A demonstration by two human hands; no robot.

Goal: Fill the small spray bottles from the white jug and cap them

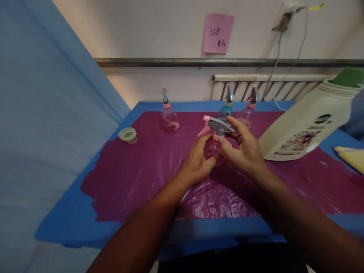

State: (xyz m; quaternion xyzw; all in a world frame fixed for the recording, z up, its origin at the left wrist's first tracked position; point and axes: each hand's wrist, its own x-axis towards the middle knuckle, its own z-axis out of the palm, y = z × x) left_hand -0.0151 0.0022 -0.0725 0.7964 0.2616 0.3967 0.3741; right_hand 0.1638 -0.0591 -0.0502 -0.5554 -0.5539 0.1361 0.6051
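Note:
Between my hands is a pink spray bottle with a grey and pink trigger head. My left hand is closed around the bottle's body, thumb in front. At the neck, the thumb of my right hand presses near the pink collar while its index finger reaches the back of the trigger head. The other right fingers are partly hidden behind the bottle. A second spray bottle with some pink liquid stands behind to the left. Beyond my right hand stand a teal spray bottle and another pink-collared spray bottle.
A large white jug with a green top stands close to my right hand. A small pale green cup sits at left. Purple plastic sheeting covers the blue table. A yellow cloth lies far right.

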